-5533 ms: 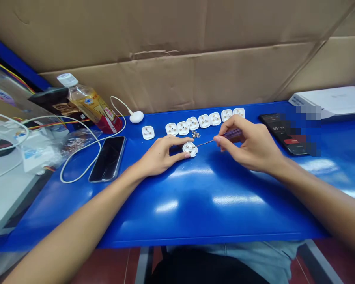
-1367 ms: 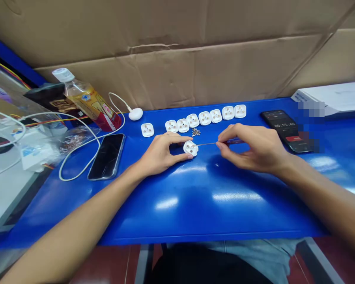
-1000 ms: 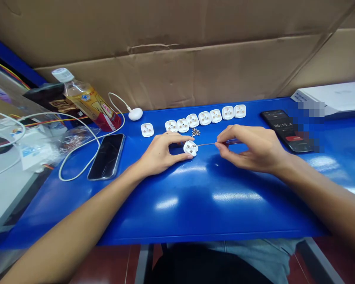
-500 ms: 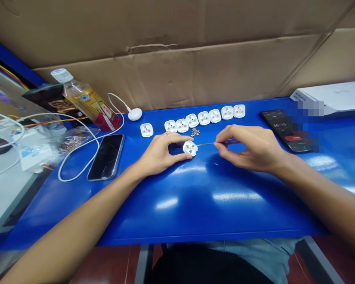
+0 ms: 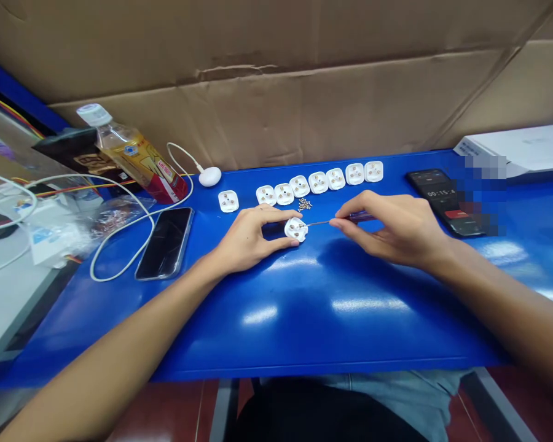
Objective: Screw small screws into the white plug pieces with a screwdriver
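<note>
Between thumb and fingers, my left hand [image 5: 253, 236] grips a small white plug housing [image 5: 293, 229] with metal terminals inside, tilted so its open face shows. My right hand [image 5: 387, 227] is closed around the handle of a screwdriver [image 5: 320, 223], which lies nearly level. Its thin shaft reaches left to the housing's right side, where the tip meets a terminal. Just behind the housing is a little heap of brass-coloured screws [image 5: 305, 205]. A row of several similar white housings [image 5: 318, 182] stands farther back, and a single white housing [image 5: 228, 201] sits apart to the left.
A dark phone [image 5: 164, 244], a looping white cable [image 5: 120, 277] and a drink bottle [image 5: 136, 156] are on the left. At the right lie a phone showing a timer [image 5: 442, 199] and a white box [image 5: 520, 150]. Cardboard [image 5: 304, 116] backs the blue table [image 5: 276, 331].
The fingers of my right hand have shifted slightly left and turned on the screwdriver handle. My left hand and the plug housing stay in place.
</note>
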Action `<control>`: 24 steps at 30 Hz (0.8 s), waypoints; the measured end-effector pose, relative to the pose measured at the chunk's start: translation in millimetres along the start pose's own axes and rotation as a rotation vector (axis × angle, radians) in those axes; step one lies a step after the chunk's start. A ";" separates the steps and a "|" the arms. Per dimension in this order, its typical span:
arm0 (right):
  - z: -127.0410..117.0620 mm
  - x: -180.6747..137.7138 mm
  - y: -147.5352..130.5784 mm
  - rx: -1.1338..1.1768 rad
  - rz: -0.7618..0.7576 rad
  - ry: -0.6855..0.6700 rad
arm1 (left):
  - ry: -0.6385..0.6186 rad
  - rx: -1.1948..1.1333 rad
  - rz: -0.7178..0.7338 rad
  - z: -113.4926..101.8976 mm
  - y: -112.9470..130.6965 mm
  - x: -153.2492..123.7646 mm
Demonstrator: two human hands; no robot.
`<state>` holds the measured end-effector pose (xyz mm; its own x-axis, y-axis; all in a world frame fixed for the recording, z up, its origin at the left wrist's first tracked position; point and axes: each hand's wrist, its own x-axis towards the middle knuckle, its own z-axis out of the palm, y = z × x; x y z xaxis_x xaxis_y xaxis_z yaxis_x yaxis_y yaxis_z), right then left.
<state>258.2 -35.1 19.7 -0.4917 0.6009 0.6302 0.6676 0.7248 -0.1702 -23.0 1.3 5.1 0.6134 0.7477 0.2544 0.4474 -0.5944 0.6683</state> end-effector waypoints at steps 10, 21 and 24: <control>-3.9 2.3 -5.0 0.076 0.069 -0.035 | -0.021 -0.006 -0.035 -0.7 0.6 0.6; -3.5 2.3 -2.0 0.010 0.081 -0.035 | -0.025 -0.014 -0.024 -0.6 -1.2 0.2; -3.9 4.1 -4.1 0.085 0.086 -0.050 | -0.028 -0.017 -0.038 -0.7 -0.9 0.4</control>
<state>255.7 -36.9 26.0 -0.4631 0.6766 0.5725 0.6601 0.6943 -0.2866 -23.6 2.4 5.1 0.6139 0.7612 0.2090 0.4598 -0.5600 0.6891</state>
